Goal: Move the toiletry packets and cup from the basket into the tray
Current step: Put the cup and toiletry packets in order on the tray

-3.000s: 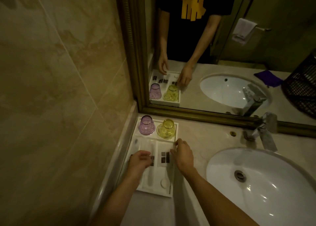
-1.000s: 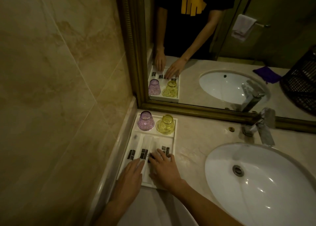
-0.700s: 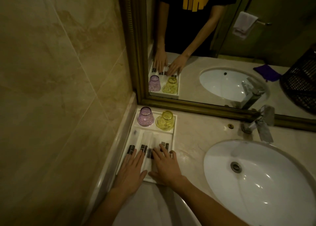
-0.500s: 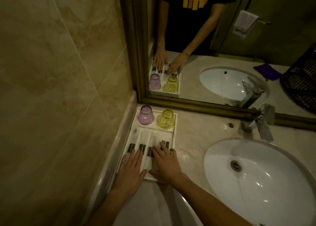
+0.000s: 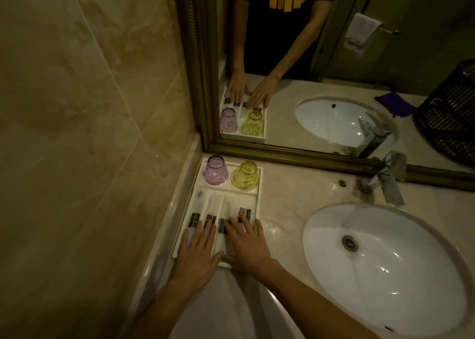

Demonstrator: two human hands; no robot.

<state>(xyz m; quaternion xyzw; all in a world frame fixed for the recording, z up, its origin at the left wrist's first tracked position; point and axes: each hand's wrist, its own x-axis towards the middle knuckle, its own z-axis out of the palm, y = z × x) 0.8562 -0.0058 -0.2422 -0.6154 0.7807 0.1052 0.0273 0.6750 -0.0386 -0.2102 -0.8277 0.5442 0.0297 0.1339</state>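
Both hands lie flat, palms down, fingers spread, gripping nothing. The left hand (image 5: pixel 198 255) presses on the near left part of the white tray (image 5: pixel 259 184), its fingertips reaching the dark labels of the toiletry packets (image 5: pixel 216 205). The right hand (image 5: pixel 248 243) lies just beside it on the tray's near right part, thumbs nearly touching, fingers over the packets' dark bands. The packets lie side by side in the tray's long compartment, stretching away from the fingertips; their near ends are hidden under the hands.

Beyond the fingertips, in the tray's far compartment, a purple cup (image 5: pixel 216 170) stands mouth down ahead of the left hand, and a yellow cup (image 5: pixel 245 176) stands mouth down just beside it, ahead of the right hand.

The tray sits on the marble bench (image 5: pixel 290 200), against the tiled wall on the left hand's outer side. A white sink (image 5: pixel 385 266) is set into the bench, well off the right hand's outer side, with a chrome faucet (image 5: pixel 385 182) behind it. The mirror (image 5: pixel 321 56) ahead reflects both hands and a dark wire basket (image 5: pixel 449 107); whether it holds anything cannot be told.
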